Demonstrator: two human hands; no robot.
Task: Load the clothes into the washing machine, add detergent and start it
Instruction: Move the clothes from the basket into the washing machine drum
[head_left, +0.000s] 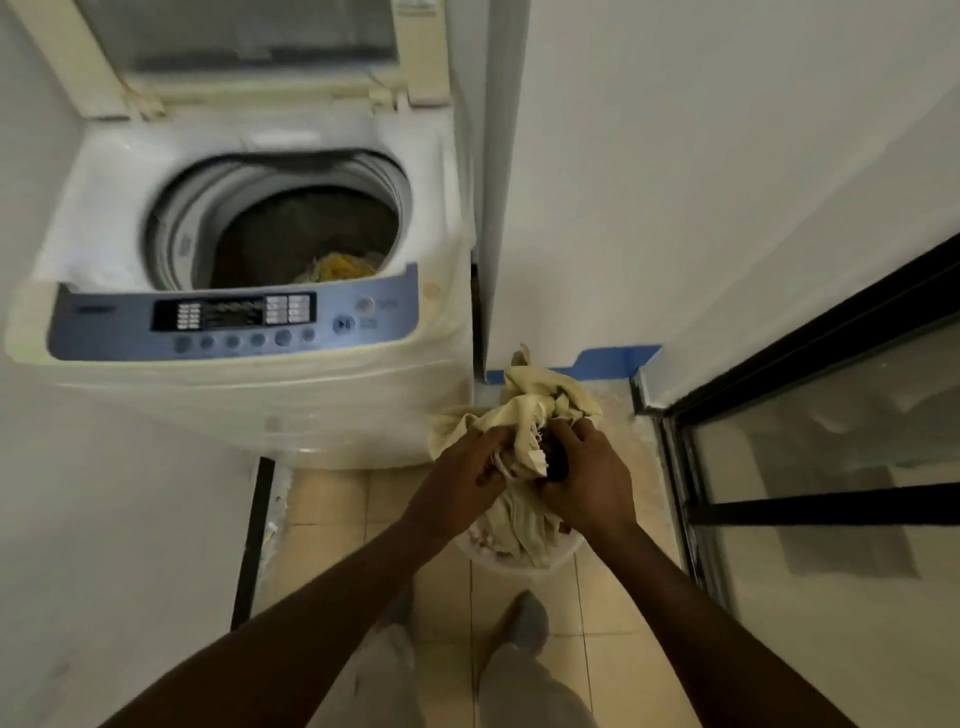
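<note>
The washing machine (249, 291), a top-loading unit, stood at the left of the view with its lid (244, 47) raised upright against the wall. The drum (291, 228) was open to inspection and held a yellow item (340, 266) low at its front edge; the remainder of the drum interior appeared dark. A blue control panel (234, 322) ran along the front rim of the machine, bearing a dark display and a row of round buttons; the lettering was too blurred to read.

To the right of the machine, on the tiled floor (332, 509), a white basket (519, 558) sat just beside the machine's front corner. It held a heap of cream-coloured clothes (540, 400) rising above its rim.

The left hand (465, 475) was closed on the cream fabric at the left of the heap. The right hand (584, 470) was likewise closed on the clothes, with a dark item showing beneath its fingers. Both hands were over the basket, close to one another.

A strip of blue tape (608, 361) lay along the wall base behind the basket. A black-framed glass door (831, 467) occupied the far right.
</note>
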